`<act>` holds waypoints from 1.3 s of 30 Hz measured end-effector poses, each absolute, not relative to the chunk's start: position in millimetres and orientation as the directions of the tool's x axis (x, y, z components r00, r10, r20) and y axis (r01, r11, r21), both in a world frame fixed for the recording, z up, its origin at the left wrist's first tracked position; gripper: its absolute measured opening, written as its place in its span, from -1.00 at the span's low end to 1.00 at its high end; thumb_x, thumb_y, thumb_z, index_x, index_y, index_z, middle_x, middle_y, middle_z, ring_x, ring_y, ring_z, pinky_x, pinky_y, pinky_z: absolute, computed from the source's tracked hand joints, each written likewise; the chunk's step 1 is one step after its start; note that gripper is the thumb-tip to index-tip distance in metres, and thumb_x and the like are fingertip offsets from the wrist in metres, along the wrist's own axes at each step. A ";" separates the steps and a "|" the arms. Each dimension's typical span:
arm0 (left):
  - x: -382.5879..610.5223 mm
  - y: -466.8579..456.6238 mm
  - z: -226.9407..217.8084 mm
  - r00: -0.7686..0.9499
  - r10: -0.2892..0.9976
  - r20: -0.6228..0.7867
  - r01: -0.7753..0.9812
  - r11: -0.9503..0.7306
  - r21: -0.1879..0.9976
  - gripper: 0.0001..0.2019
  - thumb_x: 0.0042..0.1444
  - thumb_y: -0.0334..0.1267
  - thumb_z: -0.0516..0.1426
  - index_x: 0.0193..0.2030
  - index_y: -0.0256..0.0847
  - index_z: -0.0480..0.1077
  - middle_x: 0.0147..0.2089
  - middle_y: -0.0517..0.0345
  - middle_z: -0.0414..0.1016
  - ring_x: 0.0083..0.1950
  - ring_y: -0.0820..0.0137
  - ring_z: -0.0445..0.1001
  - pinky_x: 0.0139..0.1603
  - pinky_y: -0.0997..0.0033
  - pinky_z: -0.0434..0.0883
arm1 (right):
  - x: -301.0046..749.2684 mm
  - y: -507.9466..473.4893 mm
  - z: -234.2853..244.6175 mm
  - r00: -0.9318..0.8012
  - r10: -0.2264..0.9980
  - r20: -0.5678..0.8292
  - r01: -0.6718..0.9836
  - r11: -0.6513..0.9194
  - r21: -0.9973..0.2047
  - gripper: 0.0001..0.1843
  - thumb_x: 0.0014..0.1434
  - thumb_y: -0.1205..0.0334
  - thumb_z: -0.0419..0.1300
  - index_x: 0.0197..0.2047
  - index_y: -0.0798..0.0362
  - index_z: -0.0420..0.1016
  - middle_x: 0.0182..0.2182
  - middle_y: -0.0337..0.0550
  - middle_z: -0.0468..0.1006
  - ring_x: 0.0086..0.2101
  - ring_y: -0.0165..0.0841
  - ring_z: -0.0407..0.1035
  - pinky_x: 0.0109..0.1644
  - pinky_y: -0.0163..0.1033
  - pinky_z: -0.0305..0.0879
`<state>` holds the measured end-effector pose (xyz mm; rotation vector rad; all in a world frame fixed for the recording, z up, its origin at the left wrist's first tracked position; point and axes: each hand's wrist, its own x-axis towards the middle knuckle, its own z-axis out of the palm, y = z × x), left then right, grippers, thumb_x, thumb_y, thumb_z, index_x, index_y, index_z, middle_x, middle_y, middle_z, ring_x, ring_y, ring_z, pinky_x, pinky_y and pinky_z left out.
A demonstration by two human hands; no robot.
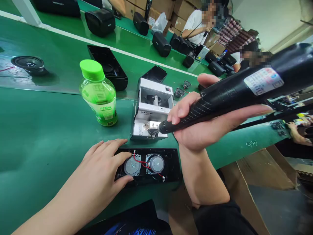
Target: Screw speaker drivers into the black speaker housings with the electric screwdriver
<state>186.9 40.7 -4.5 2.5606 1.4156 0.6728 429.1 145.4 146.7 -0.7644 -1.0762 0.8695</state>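
The black speaker housing (149, 165) lies flat on the green belt (44, 137) at the near edge, just in front of the white screw feeder (153, 111), with two round drivers (144, 164) seated side by side in it and red wires looped between them. The left hand (102, 178) is spread over the housing's left end, fingers pressed on the rim and against the left driver, gripping nothing. The right hand (202, 124) is closed around a black electric screwdriver (232, 94), whose tip is lowered into the feeder's outlet slot. For this step to be done well, the bit would best be kept in line with the slot so that a screw is picked up straight, and the housing would best be held pressed down so that it cannot slide. The red wires should be kept out from under any screw point. A green-capped bottle (99, 94) stands just left of the feeder, near enough to be knocked, and an open black shell (109, 67) lies behind it.
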 end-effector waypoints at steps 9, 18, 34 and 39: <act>190.9 47.3 -1.8 0.460 0.848 0.264 0.780 -0.528 0.335 -0.39 -0.02 -0.06 0.77 0.18 0.11 0.83 0.55 -0.15 0.76 0.40 -0.35 0.80 0.53 -0.72 0.76 | 438.9 119.5 151.6 0.130 0.933 0.334 -0.297 0.358 -0.885 -0.13 0.14 -0.81 0.65 -0.05 -0.16 0.81 -0.60 -0.42 0.60 -0.67 -0.34 0.40 -0.59 -0.20 0.40; 186.5 45.1 -9.2 0.444 0.861 0.248 0.741 -0.508 0.439 -0.67 0.36 0.00 0.51 0.22 0.16 0.81 0.53 -0.07 0.77 0.43 -0.36 0.79 0.40 -0.61 0.78 | 451.7 90.6 123.4 -0.098 0.951 0.295 -0.393 0.235 -0.889 -0.31 0.39 -0.65 0.62 0.05 -0.19 0.79 -0.49 -0.33 0.76 -0.57 -0.26 0.59 -0.45 -0.16 0.65; 189.9 41.6 -4.7 0.436 0.858 0.272 0.779 -0.511 0.364 -0.76 0.55 0.04 0.30 0.14 0.17 0.81 0.34 -0.07 0.81 0.16 -0.22 0.80 0.09 -0.40 0.82 | 442.7 97.7 103.4 -0.169 0.937 0.304 -0.349 0.232 -0.908 -0.33 0.53 -0.65 0.45 0.07 -0.17 0.70 -0.49 -0.40 0.73 -0.60 -0.30 0.52 -0.44 -0.15 0.58; 189.0 44.8 -2.4 0.456 0.853 0.254 0.775 -0.521 0.358 -0.80 0.45 0.02 0.40 0.12 0.19 0.81 0.34 -0.01 0.84 0.15 -0.17 0.82 0.08 -0.32 0.86 | 443.1 96.6 100.7 -0.182 0.928 0.326 -0.348 0.249 -0.904 -0.30 0.52 -0.70 0.43 0.08 -0.20 0.70 -0.50 -0.38 0.73 -0.60 -0.27 0.51 -0.44 -0.13 0.55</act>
